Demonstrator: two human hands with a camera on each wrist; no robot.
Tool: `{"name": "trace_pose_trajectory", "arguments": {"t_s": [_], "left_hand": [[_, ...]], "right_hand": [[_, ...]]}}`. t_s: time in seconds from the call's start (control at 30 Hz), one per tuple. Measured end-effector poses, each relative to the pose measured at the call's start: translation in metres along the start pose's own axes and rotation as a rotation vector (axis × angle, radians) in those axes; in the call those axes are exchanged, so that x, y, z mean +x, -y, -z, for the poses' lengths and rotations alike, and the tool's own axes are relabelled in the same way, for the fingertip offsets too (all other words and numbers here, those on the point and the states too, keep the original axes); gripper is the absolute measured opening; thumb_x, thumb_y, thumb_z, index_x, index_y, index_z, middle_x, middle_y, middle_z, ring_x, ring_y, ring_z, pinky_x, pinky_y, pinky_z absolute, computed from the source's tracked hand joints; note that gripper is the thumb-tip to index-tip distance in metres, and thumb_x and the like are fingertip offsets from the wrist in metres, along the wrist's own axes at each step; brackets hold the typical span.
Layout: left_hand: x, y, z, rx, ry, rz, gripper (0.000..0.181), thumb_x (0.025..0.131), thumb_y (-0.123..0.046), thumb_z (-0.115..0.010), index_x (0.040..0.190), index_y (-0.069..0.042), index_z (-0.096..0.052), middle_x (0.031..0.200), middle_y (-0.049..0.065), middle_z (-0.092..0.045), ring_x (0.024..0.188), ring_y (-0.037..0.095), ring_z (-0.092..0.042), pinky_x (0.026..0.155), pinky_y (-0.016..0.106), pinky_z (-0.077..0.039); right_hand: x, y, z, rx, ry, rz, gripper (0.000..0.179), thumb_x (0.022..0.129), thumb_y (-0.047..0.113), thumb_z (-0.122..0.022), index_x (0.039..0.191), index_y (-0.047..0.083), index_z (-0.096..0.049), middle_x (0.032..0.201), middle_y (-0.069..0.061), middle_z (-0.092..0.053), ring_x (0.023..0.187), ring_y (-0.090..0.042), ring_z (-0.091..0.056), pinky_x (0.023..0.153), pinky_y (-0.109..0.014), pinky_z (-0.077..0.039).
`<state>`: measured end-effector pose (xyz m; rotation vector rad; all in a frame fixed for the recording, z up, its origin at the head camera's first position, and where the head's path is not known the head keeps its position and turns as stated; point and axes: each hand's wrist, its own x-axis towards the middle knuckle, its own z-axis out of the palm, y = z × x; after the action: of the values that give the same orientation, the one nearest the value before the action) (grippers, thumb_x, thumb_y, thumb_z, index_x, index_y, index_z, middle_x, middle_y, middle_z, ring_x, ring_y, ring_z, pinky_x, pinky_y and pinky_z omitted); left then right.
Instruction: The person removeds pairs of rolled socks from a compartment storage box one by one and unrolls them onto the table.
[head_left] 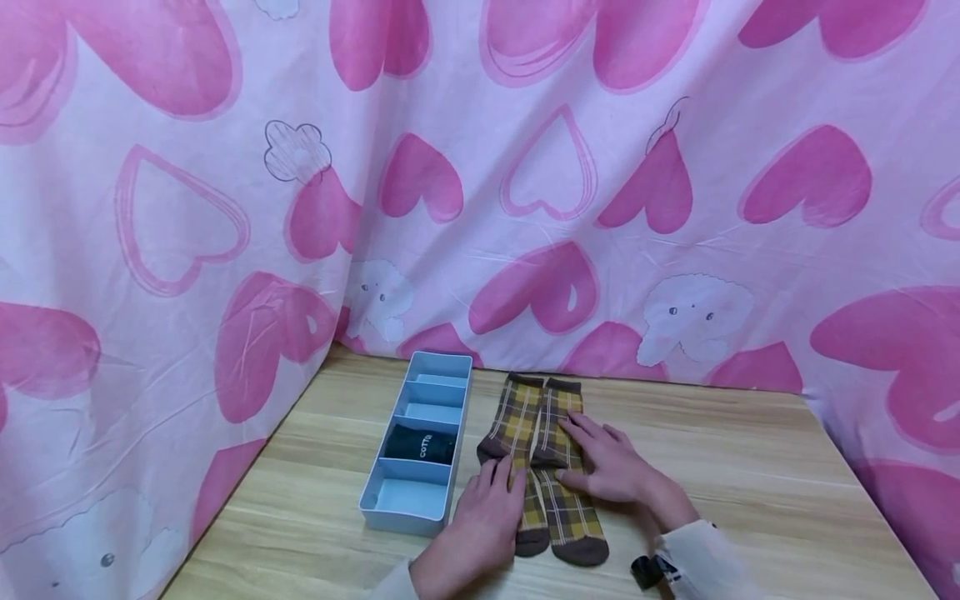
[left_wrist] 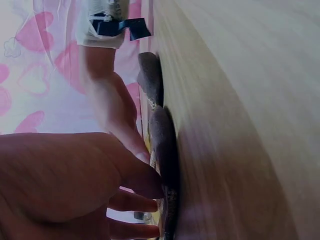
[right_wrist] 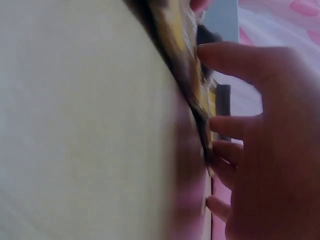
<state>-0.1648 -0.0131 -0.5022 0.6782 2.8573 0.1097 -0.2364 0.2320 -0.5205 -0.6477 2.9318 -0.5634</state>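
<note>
Two yellow-and-brown plaid socks lie flat side by side on the wooden table, the left sock (head_left: pixel 519 412) and the right sock (head_left: pixel 579 510), with dark brown cuffs, heels and toes. The cuffs point away from me. My left hand (head_left: pixel 480 518) rests its fingertips on the left sock just below the heel. My right hand (head_left: pixel 613 465) lies along the outer side of the right sock, fingers spread and fairly straight, touching it. In the right wrist view, the fingertips (right_wrist: pixel 216 122) meet the fabric's edge. From the left wrist, the dark sock toes (left_wrist: pixel 162 140) show beyond the thumb.
Left of the socks stands a blue-grey organizer box (head_left: pixel 375 518) with several compartments in a row. One compartment holds a folded dark sock bundle (head_left: pixel 408 443) with white lettering. A pink heart-patterned curtain (head_left: pixel 637 275) hangs behind and along the sides of the table (head_left: pixel 300 517).
</note>
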Motion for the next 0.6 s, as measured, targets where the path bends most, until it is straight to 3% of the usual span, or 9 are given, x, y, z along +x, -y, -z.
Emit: {"name": "trace_pose_trajectory", "arguments": {"t_s": [0.37,0.47,0.6], "left_hand": [[0.000,0.005,0.007,-0.021,-0.115,-0.040,0.051,0.090,-0.024,-0.072,0.138,-0.020,-0.056,0.146,0.013,-0.053,0.132,0.029,-0.053,0.103,0.050,-0.049],[0.001,0.009,0.011,-0.090,-0.143,-0.063,0.045,0.092,-0.024,-0.070,0.135,-0.019,-0.059,0.139,0.011,-0.059,0.122,0.025,-0.060,0.097,0.046,-0.053],[0.004,0.017,0.024,-0.280,-0.242,-0.089,0.032,0.092,-0.019,-0.070,0.124,-0.015,-0.065,0.112,0.004,-0.068,0.090,0.010,-0.063,0.074,0.027,-0.057]], "right_hand": [[0.000,0.003,-0.003,0.052,0.000,-0.052,0.097,0.080,0.068,-0.070,0.156,0.019,-0.036,0.167,-0.010,-0.024,0.152,-0.034,-0.027,0.120,-0.065,-0.017],[0.001,0.003,-0.003,0.066,-0.007,-0.058,0.098,0.079,0.070,-0.069,0.156,0.019,-0.037,0.167,-0.011,-0.024,0.152,-0.034,-0.028,0.120,-0.066,-0.017],[0.003,0.005,-0.003,0.085,-0.071,-0.055,0.092,0.082,0.070,-0.067,0.154,0.018,-0.041,0.165,-0.013,-0.029,0.150,-0.037,-0.032,0.118,-0.066,-0.020]]}}
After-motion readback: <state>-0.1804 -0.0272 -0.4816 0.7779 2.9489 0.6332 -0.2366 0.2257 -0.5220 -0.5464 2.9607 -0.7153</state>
